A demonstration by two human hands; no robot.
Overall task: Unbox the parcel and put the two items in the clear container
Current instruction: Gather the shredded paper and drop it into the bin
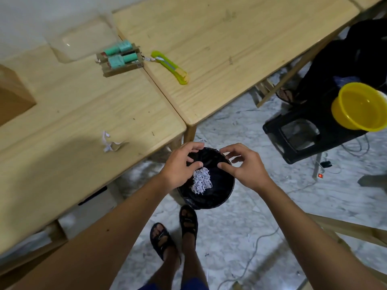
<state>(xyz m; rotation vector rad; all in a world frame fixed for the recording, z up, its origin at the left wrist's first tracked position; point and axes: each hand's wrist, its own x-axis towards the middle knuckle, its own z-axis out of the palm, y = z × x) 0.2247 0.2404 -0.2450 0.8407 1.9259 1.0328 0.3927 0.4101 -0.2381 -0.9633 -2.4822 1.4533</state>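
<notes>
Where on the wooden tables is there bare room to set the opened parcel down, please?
The right table is bare beyond the green cutter. The left table is free between the crumpled paper and the opened parcel. Around the parcel and clear container it is crowded.

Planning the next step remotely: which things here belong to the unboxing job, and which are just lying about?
Job:
opened parcel
two teal items
clear container
green cutter
paper scrap
black bin with paper wad

Lying about:
yellow bowl
black stool
brown box
</notes>
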